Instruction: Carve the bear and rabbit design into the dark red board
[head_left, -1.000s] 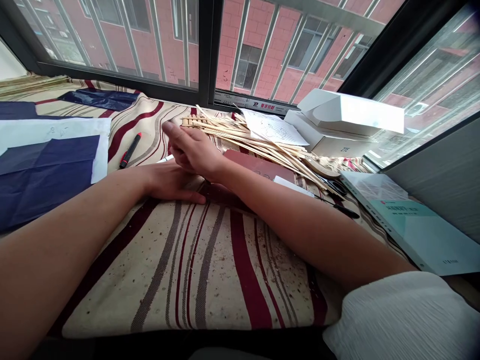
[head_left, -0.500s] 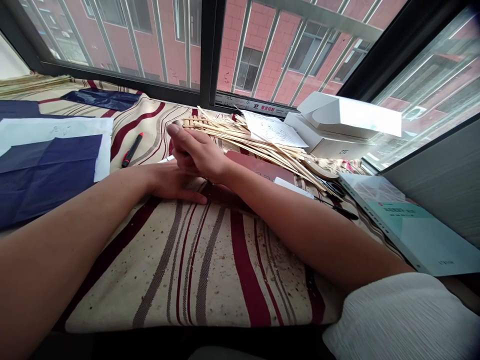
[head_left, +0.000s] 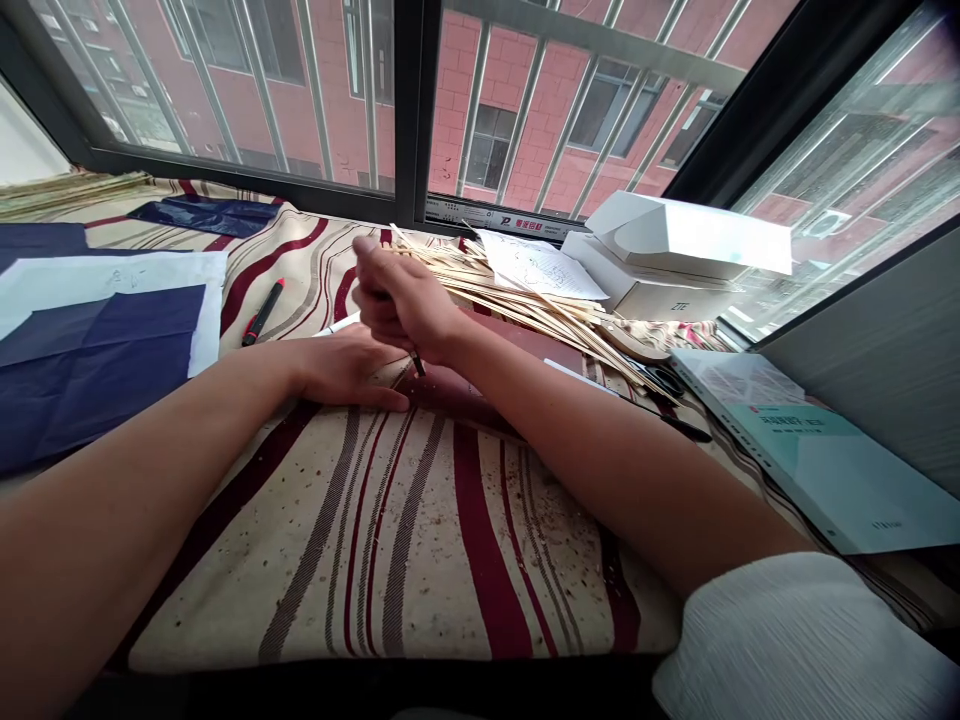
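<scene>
Over a striped cloth (head_left: 450, 540) by the window, the right hand (head_left: 401, 300) curled shut around a slim dark-tipped tool (head_left: 417, 364), its tip poking out below the fist, near a pile of thin wooden sticks (head_left: 517, 300). The left hand (head_left: 341, 370) lay open and flat on the cloth, just beneath it.

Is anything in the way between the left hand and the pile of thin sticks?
Yes. The right hand, curled around a small dark-tipped tool, sits between the left hand and the pile of thin wooden sticks.
</scene>
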